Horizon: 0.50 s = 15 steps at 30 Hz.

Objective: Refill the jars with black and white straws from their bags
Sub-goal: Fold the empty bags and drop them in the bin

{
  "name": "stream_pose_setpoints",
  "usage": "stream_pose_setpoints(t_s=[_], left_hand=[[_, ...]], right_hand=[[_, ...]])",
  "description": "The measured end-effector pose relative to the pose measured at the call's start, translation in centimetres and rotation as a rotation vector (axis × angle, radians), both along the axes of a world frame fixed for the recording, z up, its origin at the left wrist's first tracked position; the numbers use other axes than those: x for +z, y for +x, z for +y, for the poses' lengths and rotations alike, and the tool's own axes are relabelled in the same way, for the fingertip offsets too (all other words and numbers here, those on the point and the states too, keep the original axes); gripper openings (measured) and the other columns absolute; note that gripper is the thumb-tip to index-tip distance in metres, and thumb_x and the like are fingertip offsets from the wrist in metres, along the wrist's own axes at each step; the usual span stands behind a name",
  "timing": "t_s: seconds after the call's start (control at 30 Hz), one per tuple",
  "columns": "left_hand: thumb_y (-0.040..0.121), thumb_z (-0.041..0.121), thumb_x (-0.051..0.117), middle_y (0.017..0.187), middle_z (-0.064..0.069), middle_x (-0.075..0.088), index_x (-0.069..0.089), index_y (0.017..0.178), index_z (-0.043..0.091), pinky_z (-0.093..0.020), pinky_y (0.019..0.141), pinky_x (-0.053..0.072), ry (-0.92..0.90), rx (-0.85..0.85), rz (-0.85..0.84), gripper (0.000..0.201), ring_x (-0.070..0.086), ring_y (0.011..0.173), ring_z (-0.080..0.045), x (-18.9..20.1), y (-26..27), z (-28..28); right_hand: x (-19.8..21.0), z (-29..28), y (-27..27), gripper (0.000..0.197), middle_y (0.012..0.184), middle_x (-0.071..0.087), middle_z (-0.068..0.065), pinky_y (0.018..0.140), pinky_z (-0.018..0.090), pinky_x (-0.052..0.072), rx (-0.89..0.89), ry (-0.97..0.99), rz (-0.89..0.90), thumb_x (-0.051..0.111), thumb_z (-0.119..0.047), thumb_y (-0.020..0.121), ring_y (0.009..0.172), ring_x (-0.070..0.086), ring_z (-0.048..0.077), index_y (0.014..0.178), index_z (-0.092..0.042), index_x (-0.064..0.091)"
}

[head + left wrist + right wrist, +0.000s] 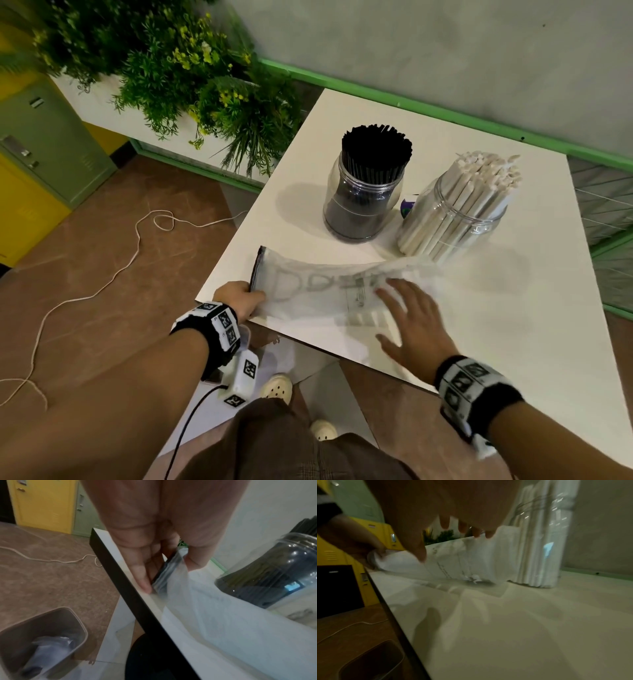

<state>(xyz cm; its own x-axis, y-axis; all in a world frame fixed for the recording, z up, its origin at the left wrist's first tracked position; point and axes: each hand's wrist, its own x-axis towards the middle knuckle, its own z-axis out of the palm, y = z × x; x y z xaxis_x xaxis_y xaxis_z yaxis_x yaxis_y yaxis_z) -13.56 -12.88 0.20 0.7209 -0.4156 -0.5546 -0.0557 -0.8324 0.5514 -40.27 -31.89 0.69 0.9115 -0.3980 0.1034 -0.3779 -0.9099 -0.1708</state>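
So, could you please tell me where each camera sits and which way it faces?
Head: looks down at the white table, both jars, both forearms, trousers, shoes.
Left wrist: looks along the left hand pinching the plastic bag; floor bin below.
Right wrist: looks under the open right hand at the white-straw jar.
All share the bag.

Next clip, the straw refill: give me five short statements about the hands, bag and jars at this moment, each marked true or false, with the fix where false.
1. The left hand pinches the zip end of the plastic bag. True.
2. The right hand grips a bundle of white straws. False: it is spread open by the bag.
3. The black straw jar stands upright on the table. True.
4. The white straw jar is empty. False: it is packed with white straws.
5. The bin sits on the table. False: it stands on the floor.
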Motion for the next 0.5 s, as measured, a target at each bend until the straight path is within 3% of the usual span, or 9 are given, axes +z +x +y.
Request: stream_pose_setpoints(t_s=[0.1,0.13,0.2,0.27,0.33,0.4,0.43,0.5], left_hand=[[0.074,0.027,0.066,0.088,-0.011,0.063,0.052,0.085,0.012,-0.029,0.066,0.039,0.096,-0.084,-0.079,0.024,0.055,0.081,-0.029,0.1,-0.2,0.0],[0.074,0.022,0.068,0.097,-0.012,0.062,0.049,0.098,0.012,-0.03,0.069,0.04,0.118,-0.075,-0.09,0.032,0.055,0.086,-0.03,0.0,-0.2,0.2],[0.071,0.019,0.072,0.115,-0.012,0.051,0.039,0.12,0.015,-0.034,0.079,0.043,0.159,-0.095,-0.176,0.058,0.053,0.103,-0.033,-0.3,-0.4,0.4],[0.07,0.019,0.073,0.122,-0.01,0.039,0.032,0.129,0.019,-0.04,0.089,0.044,0.22,-0.238,-0.365,0.072,0.046,0.114,-0.034,0.0,-0.8,0.3],[0.074,0.017,0.067,0.123,-0.008,0.038,0.03,0.13,0.022,-0.041,0.087,0.048,0.263,-0.412,-0.475,0.067,0.047,0.112,-0.032,0.8,-1.6,-0.3],[0.082,0.018,0.058,0.123,-0.007,0.046,0.036,0.124,0.02,-0.042,0.083,0.049,0.342,-0.587,-0.421,0.047,0.053,0.107,-0.032,1.5,-2.6,-0.9],[0.087,0.022,0.053,0.123,-0.007,0.051,0.042,0.122,0.018,-0.041,0.084,0.049,0.368,-0.621,-0.366,0.037,0.055,0.106,-0.031,1.7,-3.0,-1.3],[0.093,0.037,0.046,0.122,-0.009,0.058,0.053,0.118,0.016,-0.037,0.089,0.048,0.226,-0.473,-0.122,0.034,0.057,0.107,-0.029,2.7,-4.1,-2.0]], right_hand=[[-1.3,0.3,3.0,0.097,0.159,-0.001,0.007,0.114,0.048,0.024,-0.108,0.092,0.324,0.066,-0.036,0.08,0.144,0.009,0.033,0.151,-0.025,0.001],[-1.6,0.1,3.9,0.097,0.159,-0.007,0.005,0.114,0.046,0.022,-0.183,0.139,0.397,0.063,-0.036,0.082,0.144,0.007,0.033,0.151,-0.027,-0.004],[-2.0,-0.1,5.2,0.091,0.158,-0.008,0.003,0.111,0.046,0.027,-0.268,0.205,0.529,0.06,-0.039,0.084,0.142,0.012,0.034,0.151,-0.029,-0.001],[-2.2,0.0,5.9,0.074,0.157,0.002,0.003,0.107,0.046,0.032,-0.319,0.22,0.542,0.056,-0.038,0.087,0.138,0.019,0.033,0.149,-0.03,0.016],[-2.1,-0.2,6.4,0.048,0.153,0.018,0.003,0.105,0.045,0.034,-0.419,0.29,0.476,0.05,-0.028,0.092,0.133,0.027,0.032,0.139,-0.029,0.038],[-2.3,-0.4,6.8,0.033,0.142,0.039,0.008,0.106,0.044,0.035,-0.531,0.463,0.288,0.046,-0.021,0.091,0.128,0.038,0.033,0.123,-0.024,0.057],[-2.0,-0.2,7.2,0.028,0.129,0.051,0.012,0.102,0.043,0.039,-0.605,0.643,0.099,0.046,-0.019,0.088,0.121,0.046,0.034,0.109,-0.022,0.063],[-0.1,0.8,8.1,0.018,0.094,0.063,0.011,0.078,0.036,0.049,-0.725,1.137,-0.359,0.046,-0.011,0.082,0.092,0.059,0.03,0.084,-0.019,0.062]])
